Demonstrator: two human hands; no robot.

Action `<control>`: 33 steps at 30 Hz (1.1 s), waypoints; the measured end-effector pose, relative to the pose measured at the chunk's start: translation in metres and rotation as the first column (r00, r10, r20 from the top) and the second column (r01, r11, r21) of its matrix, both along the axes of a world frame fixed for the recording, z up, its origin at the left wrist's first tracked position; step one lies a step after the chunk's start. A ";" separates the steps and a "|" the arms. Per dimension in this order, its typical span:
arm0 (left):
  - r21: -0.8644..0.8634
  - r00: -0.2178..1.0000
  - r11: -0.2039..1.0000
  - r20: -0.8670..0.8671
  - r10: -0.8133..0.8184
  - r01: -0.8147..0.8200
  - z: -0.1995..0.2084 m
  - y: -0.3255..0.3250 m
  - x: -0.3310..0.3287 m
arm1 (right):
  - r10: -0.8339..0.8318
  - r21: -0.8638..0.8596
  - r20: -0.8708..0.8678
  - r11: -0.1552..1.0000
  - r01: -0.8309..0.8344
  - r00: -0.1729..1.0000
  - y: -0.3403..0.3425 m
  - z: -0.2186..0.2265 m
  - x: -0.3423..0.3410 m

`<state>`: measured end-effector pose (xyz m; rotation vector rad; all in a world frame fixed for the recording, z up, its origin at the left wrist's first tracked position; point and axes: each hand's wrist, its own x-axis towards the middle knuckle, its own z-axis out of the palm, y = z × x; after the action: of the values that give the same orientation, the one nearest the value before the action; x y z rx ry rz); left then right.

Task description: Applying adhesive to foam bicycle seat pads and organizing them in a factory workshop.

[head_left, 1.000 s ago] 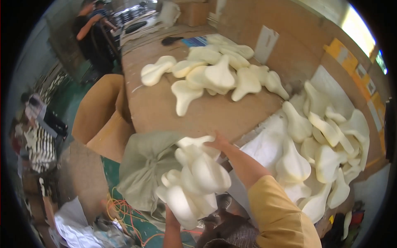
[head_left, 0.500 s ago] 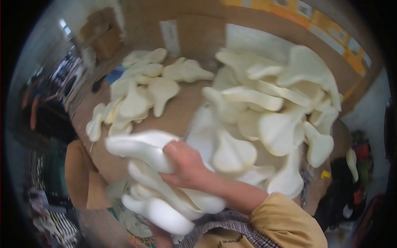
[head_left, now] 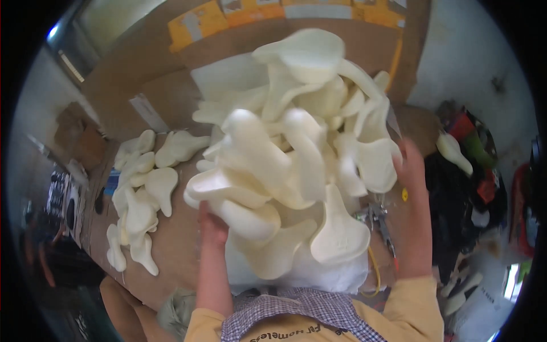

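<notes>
A big heap of cream foam pads (head_left: 296, 165), shaped like bicycle saddles, lies on white sheeting (head_left: 353, 273) in front of me. My left hand (head_left: 213, 226) is at the heap's near left, against the underside of a saddle pad (head_left: 250, 219); most of its fingers are hidden behind the foam. At the heap's right side, my right hand (head_left: 410, 162) is raised with fingers stretched out, next to another saddle pad (head_left: 373, 162); whether they touch is unclear. One wide pad (head_left: 340, 236) rests closest to me, apart from both hands.
A smaller group of similar pads (head_left: 139, 199) lies on the brown tabletop (head_left: 171, 256) at left. A metal spray gun (head_left: 376, 219) with a yellow hose (head_left: 374, 271) sits right of the heap. Cardboard panels (head_left: 228, 43) stand behind. Dark bags and cloth (head_left: 461, 211) are at right.
The stack of pads I was holding at the left is now on the heap. My right hand has let go and swung to the heap's right side; the view has turned left to right.
</notes>
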<state>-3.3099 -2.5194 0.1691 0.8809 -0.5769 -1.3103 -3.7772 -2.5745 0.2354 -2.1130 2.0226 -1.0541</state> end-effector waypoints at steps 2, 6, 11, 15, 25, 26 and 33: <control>0.464 0.990 0.878 0.122 0.071 -0.120 0.002 0.000 -0.008 | -0.187 0.268 0.386 0.960 0.085 0.903 0.060 -0.111 -0.040; 0.570 0.990 0.813 0.130 0.056 -0.121 -0.017 0.005 0.029 | -0.037 0.244 -0.256 0.965 0.101 0.966 0.158 -0.212 -0.009; 0.474 0.934 0.866 -0.212 0.287 -0.158 -0.039 0.017 0.065 | -0.025 0.367 -0.139 0.927 0.075 0.990 0.147 -0.192 0.010; 0.268 0.968 0.955 -0.176 0.179 -0.128 -0.086 0.043 0.115 | -0.011 0.470 -0.238 0.874 0.125 0.971 0.143 -0.168 0.022; 0.581 0.982 0.813 -0.123 0.140 -0.043 -0.149 0.106 0.153 | -0.228 0.463 -0.108 0.850 0.252 0.968 0.151 -0.198 0.011; 0.587 0.981 0.808 -0.123 0.151 -0.051 -0.147 0.116 0.158 | -0.217 0.469 -0.111 0.849 0.244 0.970 0.150 -0.191 0.019; 0.752 0.998 0.656 0.023 0.063 -0.058 -0.104 0.119 0.140 | -0.356 0.388 -0.317 0.797 0.463 0.879 0.164 -0.186 0.012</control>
<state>-3.1695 -2.4009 0.0650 1.5662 0.0542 -1.5049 -3.7650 -2.4106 0.0494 -1.6483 2.5992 -0.2879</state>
